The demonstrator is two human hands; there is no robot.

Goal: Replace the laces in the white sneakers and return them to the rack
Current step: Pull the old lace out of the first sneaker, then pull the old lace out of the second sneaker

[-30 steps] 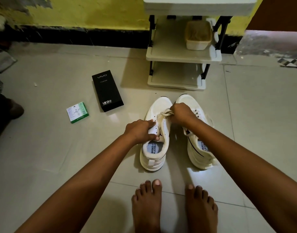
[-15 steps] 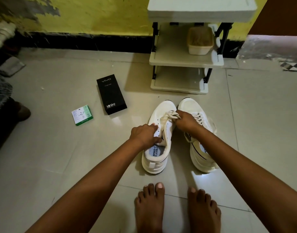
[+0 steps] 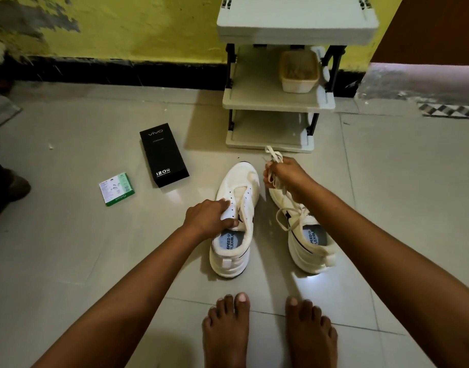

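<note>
L hand [image 3: 210, 217]: laid on the left sneaker [image 3: 234, 221] at the collar/eyelet edge; fingers curled over the upper, thumb pressed inside the opening, so the shoe is gripped and held to the floor
R hand [image 3: 286, 172]: raised just above the toe of the right sneaker [image 3: 303, 235]; fingers closed round a bunched cream lace [image 3: 273, 158], loops seen sticking out above the knuckles
Left sneaker: upright on the tile floor [image 3: 68, 248], toe toward the rack; eyelets seen w/o lace, tongue exposed; insole print "SPEED FLEXIBLE" readable
Right sneaker: just beside the left one, apart by a narrow gap; own lace loose, looped over the side & collar; toe hidden by the R hand
Lace: end trailing down from the fist toward the right shoe; whether it touches that shoe's own lace can't be told, poss. overlapped
Shoe rack [image 3: 278, 102]: white shelves, black posts, against the yellow wall beyond the sneakers; plastic tub [image 3: 299, 73] w/ brownish contents seen on the middle shelf, right side
Black vivo box [image 3: 163, 154]: flat on floor, left of the sneakers, "120W" printed near its end
Green-white packet [image 3: 116, 189]: flat on floor, left of the black box
Bare feet [image 3: 267, 330]: side by side on the floor, near the heels of both sneakers
</note>
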